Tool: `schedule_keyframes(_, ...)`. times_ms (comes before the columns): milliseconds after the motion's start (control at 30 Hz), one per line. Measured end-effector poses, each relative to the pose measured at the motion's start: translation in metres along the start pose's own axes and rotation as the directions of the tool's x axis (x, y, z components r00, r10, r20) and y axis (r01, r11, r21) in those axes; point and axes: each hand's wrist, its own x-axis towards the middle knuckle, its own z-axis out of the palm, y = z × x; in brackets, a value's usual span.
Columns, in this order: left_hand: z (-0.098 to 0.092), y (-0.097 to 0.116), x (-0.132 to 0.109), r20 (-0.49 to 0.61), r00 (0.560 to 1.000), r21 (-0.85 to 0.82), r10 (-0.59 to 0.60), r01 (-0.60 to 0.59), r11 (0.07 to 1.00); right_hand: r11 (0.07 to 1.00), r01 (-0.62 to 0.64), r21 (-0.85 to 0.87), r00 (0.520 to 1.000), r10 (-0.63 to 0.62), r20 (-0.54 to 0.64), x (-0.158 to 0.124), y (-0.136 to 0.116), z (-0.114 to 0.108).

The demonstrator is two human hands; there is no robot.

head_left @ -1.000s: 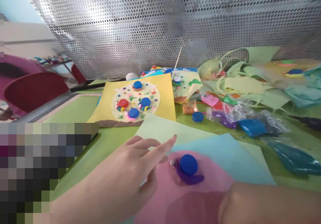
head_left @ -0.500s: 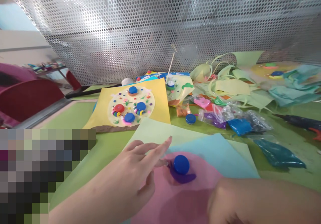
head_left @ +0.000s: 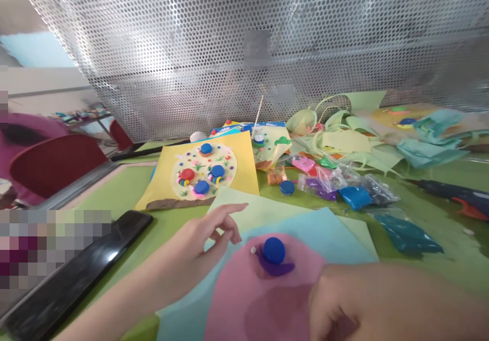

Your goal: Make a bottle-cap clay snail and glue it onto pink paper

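Observation:
A blue bottle cap (head_left: 274, 250) sits against a curved strip of purple clay (head_left: 275, 268), like a snail's shell and body, on a pink paper circle (head_left: 237, 295). At the strip's upper left end is a tiny white ball (head_left: 253, 250). The circle lies on light blue paper (head_left: 324, 229), over pale green paper (head_left: 244, 201). My left hand (head_left: 214, 234) hovers just left of the ball, fingers apart and index finger stretched out, holding nothing. At the lower right, my right hand (head_left: 336, 300) is curled over the circle's edge; whatever its fingers hold is hidden.
A yellow picture (head_left: 246, 162) with cap snails stands behind. Bags of coloured clay, including a teal bag (head_left: 408, 233), and a loose blue cap (head_left: 287, 187) lie to the right. Beyond are paper scraps (head_left: 347, 139) and a glue gun (head_left: 451, 190). A black phone (head_left: 80, 274) lies left.
My left hand has drawn back left from the clay's end, uncovering the white ball. My right hand stays curled at the lower right. The view has shifted slightly, showing more of the phone.

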Motion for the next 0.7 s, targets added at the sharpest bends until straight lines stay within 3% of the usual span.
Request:
schedule_keyframes(200,-0.005,-0.001,0.003,-0.039,0.998,-0.043,-0.039,0.038,0.998,0.994,0.105,0.03,0.994,-0.106,0.023,0.007,0.005,0.001)
schedule_keyframes(300,-0.005,-0.002,0.004,-0.031,0.999,-0.287,-0.016,0.006,0.958,0.99,0.137,0.045,0.99,-0.138,0.033,0.007,0.005,0.001)
schedule_keyframes(433,-0.004,-0.002,0.007,0.031,0.999,-0.657,0.044,-0.013,0.754,0.949,0.295,0.111,0.955,-0.291,-0.053,0.001,-0.001,-0.003)
schedule_keyframes(567,-0.004,0.002,0.009,0.034,0.999,-0.866,-0.013,0.036,0.498,0.862,0.465,0.201,0.883,-0.438,-0.167,-0.004,-0.002,-0.005)
schedule_keyframes(633,-0.006,0.005,0.008,0.017,0.998,-0.889,-0.056,0.041,0.455,0.849,0.487,0.204,0.87,-0.452,-0.194,-0.002,0.0,-0.005)
schedule_keyframes(700,-0.008,0.008,0.005,-0.01,0.997,-0.88,-0.077,0.028,0.475,0.846,0.483,0.226,0.873,-0.445,-0.199,0.002,0.003,-0.004)
